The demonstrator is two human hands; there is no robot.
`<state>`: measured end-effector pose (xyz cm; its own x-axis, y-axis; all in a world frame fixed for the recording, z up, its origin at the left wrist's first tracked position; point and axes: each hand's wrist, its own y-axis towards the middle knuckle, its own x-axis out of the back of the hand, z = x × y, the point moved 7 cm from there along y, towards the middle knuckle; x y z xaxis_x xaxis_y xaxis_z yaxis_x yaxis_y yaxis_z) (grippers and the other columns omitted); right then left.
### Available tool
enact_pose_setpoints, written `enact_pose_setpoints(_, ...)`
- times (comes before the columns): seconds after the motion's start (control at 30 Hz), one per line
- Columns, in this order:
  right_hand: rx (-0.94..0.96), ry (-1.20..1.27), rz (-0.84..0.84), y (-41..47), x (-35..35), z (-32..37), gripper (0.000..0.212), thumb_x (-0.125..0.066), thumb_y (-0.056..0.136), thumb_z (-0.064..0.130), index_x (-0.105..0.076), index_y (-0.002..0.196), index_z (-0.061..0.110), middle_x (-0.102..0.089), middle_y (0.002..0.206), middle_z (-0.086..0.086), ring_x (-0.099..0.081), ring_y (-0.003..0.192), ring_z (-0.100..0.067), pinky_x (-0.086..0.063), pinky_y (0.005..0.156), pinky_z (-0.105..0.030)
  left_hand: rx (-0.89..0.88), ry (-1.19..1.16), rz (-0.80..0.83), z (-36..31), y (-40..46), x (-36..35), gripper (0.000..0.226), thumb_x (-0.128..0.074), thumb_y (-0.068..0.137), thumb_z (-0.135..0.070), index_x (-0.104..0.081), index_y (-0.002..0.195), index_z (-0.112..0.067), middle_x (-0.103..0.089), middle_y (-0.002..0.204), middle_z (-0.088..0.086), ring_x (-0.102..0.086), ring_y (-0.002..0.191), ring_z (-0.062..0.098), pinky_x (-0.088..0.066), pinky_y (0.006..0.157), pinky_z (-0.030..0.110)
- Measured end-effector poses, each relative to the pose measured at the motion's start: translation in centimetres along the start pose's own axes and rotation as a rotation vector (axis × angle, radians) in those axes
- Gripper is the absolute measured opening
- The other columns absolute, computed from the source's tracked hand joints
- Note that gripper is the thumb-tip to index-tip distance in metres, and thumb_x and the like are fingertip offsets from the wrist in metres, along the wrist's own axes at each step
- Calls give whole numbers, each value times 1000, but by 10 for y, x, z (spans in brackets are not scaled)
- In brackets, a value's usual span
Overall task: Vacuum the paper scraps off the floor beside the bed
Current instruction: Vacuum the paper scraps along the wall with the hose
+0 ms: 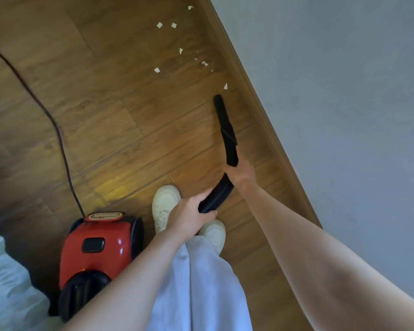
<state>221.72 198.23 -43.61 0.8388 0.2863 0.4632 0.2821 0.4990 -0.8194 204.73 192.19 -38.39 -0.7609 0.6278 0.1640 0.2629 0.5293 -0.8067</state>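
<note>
Basically right hand [240, 173] grips nozzle [225, 130], left hand [192, 211] grips hose [216, 195] for slack; tip aimed at nearest paper scrap [225, 86].

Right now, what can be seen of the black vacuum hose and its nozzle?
The black vacuum hose is ribbed, flexible plastic, curving up into a smooth, tapered nozzle. The left hand grips the ribbed part, the right hand the nozzle's base. The tip points at the nearest paper scrap, just short of it, beside the skirting board.
</note>
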Motion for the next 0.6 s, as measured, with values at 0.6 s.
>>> enact_pose_setpoints(0.6, 5, 231, 29, 25, -40, 53, 88, -64, 88, 26, -6, 153, 36, -48, 136, -4, -53, 113, -22, -46, 86, -28, 81, -50, -66, 21, 20, 60, 57, -70, 83, -29, -48, 133, -47, -68, 94, -10, -66, 65, 14, -54, 65, 31)
